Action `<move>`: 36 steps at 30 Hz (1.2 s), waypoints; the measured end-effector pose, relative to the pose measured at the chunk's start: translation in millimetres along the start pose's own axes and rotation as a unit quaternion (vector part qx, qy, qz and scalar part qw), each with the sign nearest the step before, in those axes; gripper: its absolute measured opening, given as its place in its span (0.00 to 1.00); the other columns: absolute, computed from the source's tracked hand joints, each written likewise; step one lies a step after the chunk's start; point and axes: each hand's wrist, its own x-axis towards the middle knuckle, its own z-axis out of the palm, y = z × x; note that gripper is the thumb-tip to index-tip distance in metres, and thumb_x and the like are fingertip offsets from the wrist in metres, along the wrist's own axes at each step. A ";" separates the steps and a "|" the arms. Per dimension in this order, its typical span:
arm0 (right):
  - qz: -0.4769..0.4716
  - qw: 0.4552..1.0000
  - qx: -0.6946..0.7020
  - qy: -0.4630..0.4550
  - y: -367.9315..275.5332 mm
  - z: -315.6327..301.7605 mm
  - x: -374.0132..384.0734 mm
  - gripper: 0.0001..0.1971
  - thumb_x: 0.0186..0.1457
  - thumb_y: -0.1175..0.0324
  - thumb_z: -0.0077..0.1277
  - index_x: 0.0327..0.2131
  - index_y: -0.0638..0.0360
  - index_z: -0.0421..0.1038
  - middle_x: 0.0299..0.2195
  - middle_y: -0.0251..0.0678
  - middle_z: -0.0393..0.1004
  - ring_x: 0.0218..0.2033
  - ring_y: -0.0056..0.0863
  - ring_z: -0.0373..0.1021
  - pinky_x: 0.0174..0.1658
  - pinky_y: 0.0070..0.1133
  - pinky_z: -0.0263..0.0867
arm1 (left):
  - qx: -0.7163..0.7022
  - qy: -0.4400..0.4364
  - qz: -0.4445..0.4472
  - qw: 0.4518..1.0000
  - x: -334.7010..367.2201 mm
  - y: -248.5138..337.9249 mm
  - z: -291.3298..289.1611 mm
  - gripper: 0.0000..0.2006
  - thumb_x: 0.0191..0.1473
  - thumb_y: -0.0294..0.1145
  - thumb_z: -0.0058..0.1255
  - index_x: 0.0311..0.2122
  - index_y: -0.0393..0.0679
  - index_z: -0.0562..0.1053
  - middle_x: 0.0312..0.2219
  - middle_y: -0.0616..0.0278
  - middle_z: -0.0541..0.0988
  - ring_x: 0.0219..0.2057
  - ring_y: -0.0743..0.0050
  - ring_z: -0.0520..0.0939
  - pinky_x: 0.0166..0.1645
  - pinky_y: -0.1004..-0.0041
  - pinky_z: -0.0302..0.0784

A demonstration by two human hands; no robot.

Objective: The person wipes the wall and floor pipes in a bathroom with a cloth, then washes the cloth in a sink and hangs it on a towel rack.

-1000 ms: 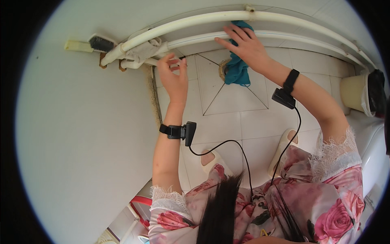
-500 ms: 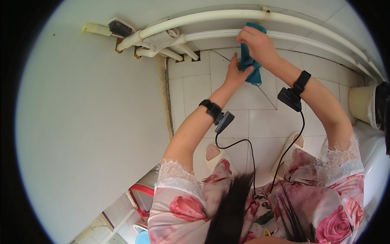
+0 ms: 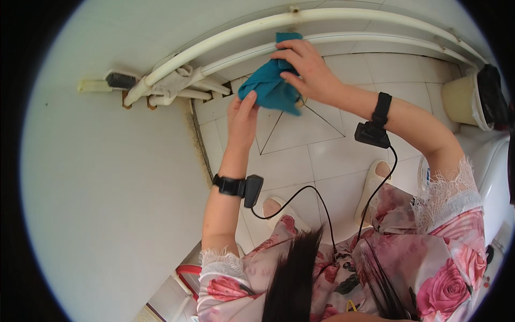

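A teal cloth [image 3: 271, 86] hangs around the lower white pipe [image 3: 332, 37], its upper end showing above the pipe and its folds spread below. My right hand [image 3: 308, 70] grips the cloth at the pipe, fingers curled over the top part. Lower and to the left, my left hand [image 3: 244, 115] pinches the cloth's left edge, with the thumb lying on it. Both wrists wear black straps with small dark boxes and cables.
A second white pipe [image 3: 257, 22] runs above along the wall. At the left pipe ends are a grey rag [image 3: 174, 80] and a brush [image 3: 120, 80]. A bin [image 3: 465, 99] with a black bag stands right. A large pale panel [image 3: 118, 188] fills the left.
Both hands and the cloth have moved left along the pipe. The cloth, bunched and narrow before, is now spread wider. My left hand has gone from open beside it to pinching its edge.
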 end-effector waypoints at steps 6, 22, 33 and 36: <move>0.004 0.998 -0.057 0.033 -4.2 8.7 -1.9 0.22 0.41 0.81 0.54 0.43 0.54 0.68 0.47 0.38 0.66 0.51 0.42 0.60 0.52 0.31 0.59 | 0.229 -0.049 0.089 0.968 -6.2 29.1 25.6 0.12 0.57 0.31 0.47 0.44 0.37 0.72 0.37 0.66 0.75 0.39 0.80 0.73 0.43 0.80 0.68; -0.012 0.980 0.200 -0.020 7.8 36.9 11.1 0.25 0.37 0.90 0.37 0.40 0.59 0.70 0.44 0.39 0.70 0.57 0.40 0.61 0.57 0.31 0.59 | -0.165 0.004 -0.109 0.980 24.2 -1.9 27.5 0.21 0.58 0.41 0.49 0.52 0.41 0.64 0.49 0.59 0.69 0.51 0.65 0.70 0.55 0.60 0.70; -0.076 0.977 0.197 -0.023 -46.3 18.6 27.3 0.30 0.45 0.76 0.54 0.55 0.54 0.60 0.58 0.42 0.55 0.61 0.43 0.51 0.60 0.33 0.52 | 0.061 0.093 0.166 0.980 -1.8 55.8 26.3 0.07 0.55 0.27 0.51 0.32 0.45 0.64 0.41 0.61 0.72 0.42 0.77 0.72 0.48 0.74 0.69; -0.010 0.976 0.219 0.021 -41.4 19.1 26.0 0.34 0.50 0.64 0.57 0.59 0.54 0.54 0.57 0.42 0.57 0.58 0.40 0.55 0.59 0.30 0.53 | 0.034 0.093 0.167 0.981 -8.9 65.8 18.8 0.09 0.54 0.24 0.52 0.32 0.45 0.63 0.37 0.64 0.72 0.39 0.79 0.71 0.45 0.76 0.68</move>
